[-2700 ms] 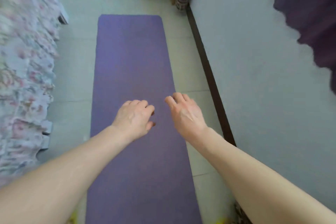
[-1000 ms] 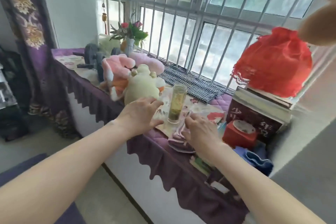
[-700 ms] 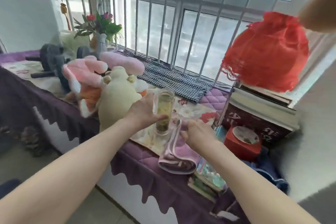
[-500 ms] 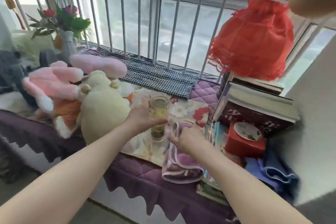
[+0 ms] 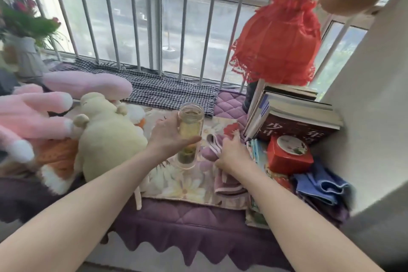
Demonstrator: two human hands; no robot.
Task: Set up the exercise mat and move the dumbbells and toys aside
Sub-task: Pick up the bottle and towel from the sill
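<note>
Plush toys lie on the window ledge at the left: a pale yellow toy [image 5: 106,139] and a pink rabbit [image 5: 39,115] with an orange and white part. My left hand [image 5: 170,137] is wrapped around a tall glass bottle [image 5: 189,137] holding yellowish liquid and green leaves, which stands on a floral cloth [image 5: 178,181]. My right hand [image 5: 231,152] grips a folded pink-purple towel [image 5: 225,183] just right of the bottle. The exercise mat and the dumbbells are out of this view.
A purple quilted cover [image 5: 187,223] drapes the ledge. At the right stand stacked books [image 5: 293,115], a red box [image 5: 289,154], a blue cloth [image 5: 320,183] and a red lace bag [image 5: 276,40]. A houndstooth cloth [image 5: 172,93] and window bars [image 5: 154,17] lie behind; a flower vase [image 5: 26,51] at far left.
The view swung from the purple mat on the floor up to the window ledge. My left hand closed on the glass bottle and my right hand took hold of the towel.
</note>
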